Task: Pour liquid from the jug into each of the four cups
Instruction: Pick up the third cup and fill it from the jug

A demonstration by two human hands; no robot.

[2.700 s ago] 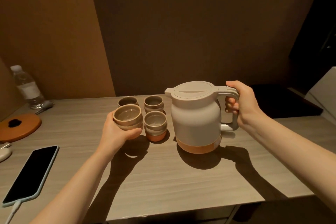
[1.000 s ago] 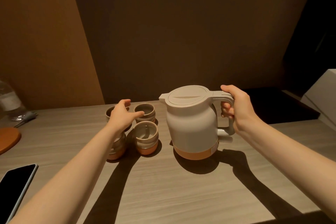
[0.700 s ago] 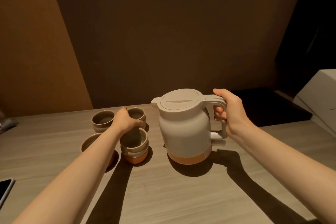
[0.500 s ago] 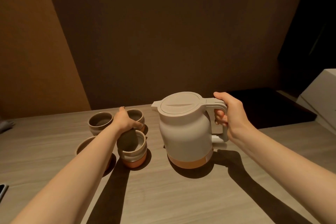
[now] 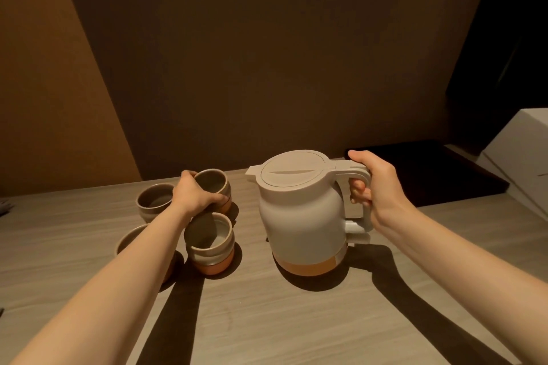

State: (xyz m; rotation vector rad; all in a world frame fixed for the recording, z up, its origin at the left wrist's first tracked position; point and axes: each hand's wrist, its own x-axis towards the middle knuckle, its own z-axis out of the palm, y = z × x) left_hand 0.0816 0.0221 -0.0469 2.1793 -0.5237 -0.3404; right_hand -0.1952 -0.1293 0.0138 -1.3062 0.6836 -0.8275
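At the back of the cluster, your left hand (image 5: 198, 193) had moved on to grasp the far cup (image 5: 214, 187); your right hand (image 5: 376, 187) kept gripping the upright jug (image 5: 299, 213), so pouring seemed next.

near-left cup (image 5: 130, 238): my left forearm covers most of it; only part of the rim shows.
far-right cup (image 5: 215, 187): my left hand (image 5: 194, 195) hides its left side.
jug (image 5: 299, 216): lid closed, contents unseen.
white box (image 5: 522, 154): cut by right edge.
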